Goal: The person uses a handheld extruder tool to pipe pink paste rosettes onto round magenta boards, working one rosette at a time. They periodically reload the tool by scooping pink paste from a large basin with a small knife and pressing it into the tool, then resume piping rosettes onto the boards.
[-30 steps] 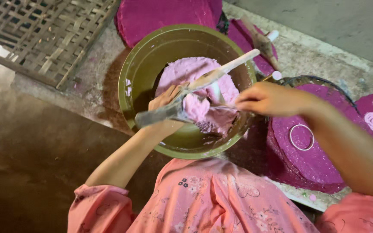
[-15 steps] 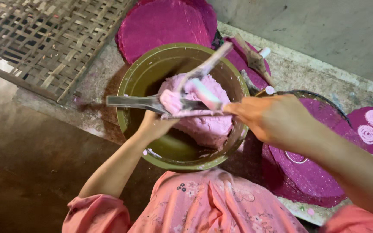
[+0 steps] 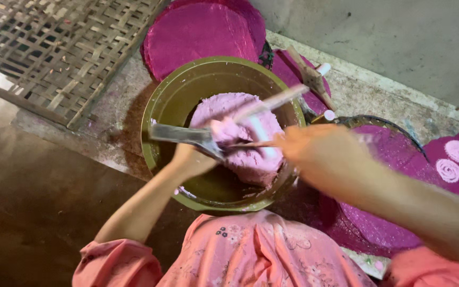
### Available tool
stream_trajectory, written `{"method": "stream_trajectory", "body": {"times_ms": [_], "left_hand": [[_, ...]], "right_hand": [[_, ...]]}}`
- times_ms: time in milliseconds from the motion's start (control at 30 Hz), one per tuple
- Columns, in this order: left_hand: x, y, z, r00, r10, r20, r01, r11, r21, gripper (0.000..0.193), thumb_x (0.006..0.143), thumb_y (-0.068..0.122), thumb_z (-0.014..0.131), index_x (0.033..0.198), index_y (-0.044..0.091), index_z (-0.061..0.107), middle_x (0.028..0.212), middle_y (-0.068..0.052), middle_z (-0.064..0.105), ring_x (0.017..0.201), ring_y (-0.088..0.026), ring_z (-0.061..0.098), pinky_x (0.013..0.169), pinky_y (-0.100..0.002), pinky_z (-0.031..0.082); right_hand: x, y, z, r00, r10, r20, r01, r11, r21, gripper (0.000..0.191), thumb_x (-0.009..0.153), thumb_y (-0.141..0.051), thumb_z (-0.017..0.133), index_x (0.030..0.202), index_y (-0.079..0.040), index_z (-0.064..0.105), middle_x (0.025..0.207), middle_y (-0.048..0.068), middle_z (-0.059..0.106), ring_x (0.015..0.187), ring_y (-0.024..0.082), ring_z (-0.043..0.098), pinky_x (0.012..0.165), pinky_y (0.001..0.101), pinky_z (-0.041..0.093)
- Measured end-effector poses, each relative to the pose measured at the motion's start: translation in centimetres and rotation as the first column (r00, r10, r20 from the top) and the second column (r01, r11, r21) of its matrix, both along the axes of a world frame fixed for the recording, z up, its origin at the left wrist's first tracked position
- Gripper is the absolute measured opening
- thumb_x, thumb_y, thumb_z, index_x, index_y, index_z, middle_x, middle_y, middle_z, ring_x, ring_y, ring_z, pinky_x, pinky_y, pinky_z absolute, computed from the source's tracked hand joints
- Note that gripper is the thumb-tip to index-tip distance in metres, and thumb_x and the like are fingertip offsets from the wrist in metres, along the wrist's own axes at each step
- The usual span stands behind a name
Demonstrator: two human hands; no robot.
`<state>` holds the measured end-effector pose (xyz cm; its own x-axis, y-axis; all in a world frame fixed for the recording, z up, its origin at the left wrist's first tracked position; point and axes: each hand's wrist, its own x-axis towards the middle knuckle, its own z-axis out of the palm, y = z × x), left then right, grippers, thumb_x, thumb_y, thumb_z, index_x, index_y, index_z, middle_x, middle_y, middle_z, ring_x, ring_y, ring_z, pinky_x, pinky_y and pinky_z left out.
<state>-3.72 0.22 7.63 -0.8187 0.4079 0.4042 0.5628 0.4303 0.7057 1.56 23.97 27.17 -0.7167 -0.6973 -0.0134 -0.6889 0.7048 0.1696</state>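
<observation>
An olive-green bowl (image 3: 172,106) in front of me holds a mound of pink dough (image 3: 224,109). My left hand (image 3: 189,159) grips a flat metal scraper (image 3: 173,134) over the bowl, with a lump of pink dough on its blade. Blurred by motion, my right hand (image 3: 322,154) is shut on a thin stick (image 3: 243,144) that touches the lump on the scraper. A long pale spatula (image 3: 272,102) slants across the dough toward the bowl's far rim.
A woven bamboo mat (image 3: 49,48) lies at the upper left. Magenta round sheets (image 3: 197,34) sit behind the bowl; a dark-rimmed round tray (image 3: 394,154) with magenta covering is at right. Small pink discs (image 3: 455,162) lie at the far right. A grey wall rises behind.
The view has drifted a little. My left hand with the scraper moved left and up over the bowl's left side, and my right hand swung the stick across the dough lump.
</observation>
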Motion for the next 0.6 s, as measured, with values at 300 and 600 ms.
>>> {"method": "stream_trajectory", "body": {"times_ms": [300,600], "left_hand": [[-0.4,0.8,-0.9,0.98,-0.035,-0.194,0.051,0.996,0.074,0.052,0.08,0.025,0.076,0.127,0.005,0.064,0.123,-0.013,0.068,0.109,-0.028,0.068,0.095,-0.037,0.054],[-0.8,-2.2,1.1,0.857,0.215,-0.469,-0.309,0.942,-0.134,0.051,0.086,0.036,0.08,0.124,0.006,0.066,0.12,-0.014,0.071,0.102,-0.029,0.07,0.084,-0.038,0.058]], "right_hand": [[-0.5,-2.2,-5.2,0.993,0.062,-0.103,-0.03,0.958,0.285,0.021,0.085,-0.015,0.063,0.103,-0.004,0.063,0.08,0.007,0.065,0.065,0.023,0.071,0.055,0.0357,0.056],[1.0,4.3,1.2,0.979,-0.197,-0.048,0.2,0.978,0.067,0.038,0.086,-0.013,0.061,0.124,-0.016,0.067,0.081,0.004,0.063,0.071,0.025,0.071,0.053,0.0412,0.054]]}}
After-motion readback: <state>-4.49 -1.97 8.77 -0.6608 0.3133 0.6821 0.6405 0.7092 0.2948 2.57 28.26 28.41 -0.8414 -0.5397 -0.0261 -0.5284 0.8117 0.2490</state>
